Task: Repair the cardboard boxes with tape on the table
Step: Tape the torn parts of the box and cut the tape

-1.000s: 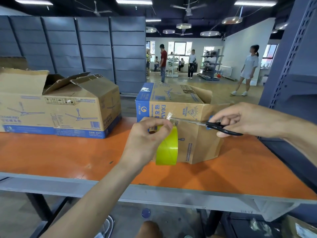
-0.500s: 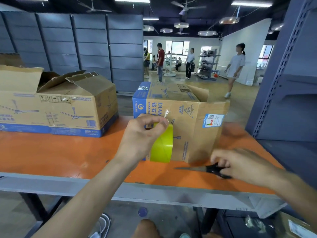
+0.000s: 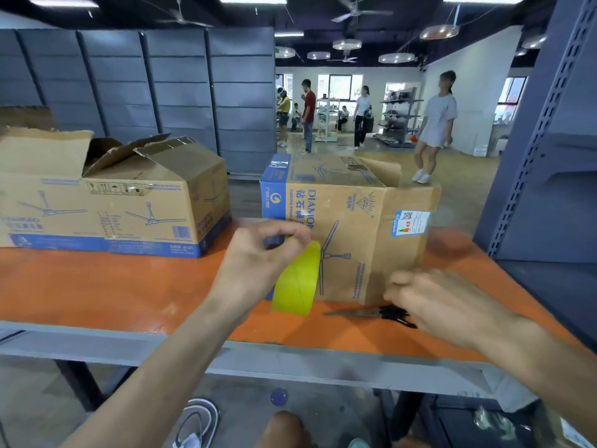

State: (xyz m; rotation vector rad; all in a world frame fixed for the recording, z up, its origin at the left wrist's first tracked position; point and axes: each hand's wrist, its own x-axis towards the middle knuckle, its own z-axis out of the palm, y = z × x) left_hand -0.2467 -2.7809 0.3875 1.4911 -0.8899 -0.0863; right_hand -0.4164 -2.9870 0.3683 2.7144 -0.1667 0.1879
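Observation:
My left hand grips the top of a yellow tape roll and holds it upright in front of the right cardboard box. That box stands on the orange table with a flap raised at its far top edge. Black-handled scissors lie flat on the table before the box's near corner. My right hand hovers over the handles with loosely curled fingers and holds nothing. A larger cardboard box with torn, open top flaps stands at the left.
A grey metal shelf upright rises at the right. The table's grey front edge runs across below my arms. Several people stand and walk in the open room beyond the boxes. Grey panels line the back left.
My right hand brought the scissors down from the tape at box height and laid them on the table, then let go. My left hand lowered the tape roll slightly.

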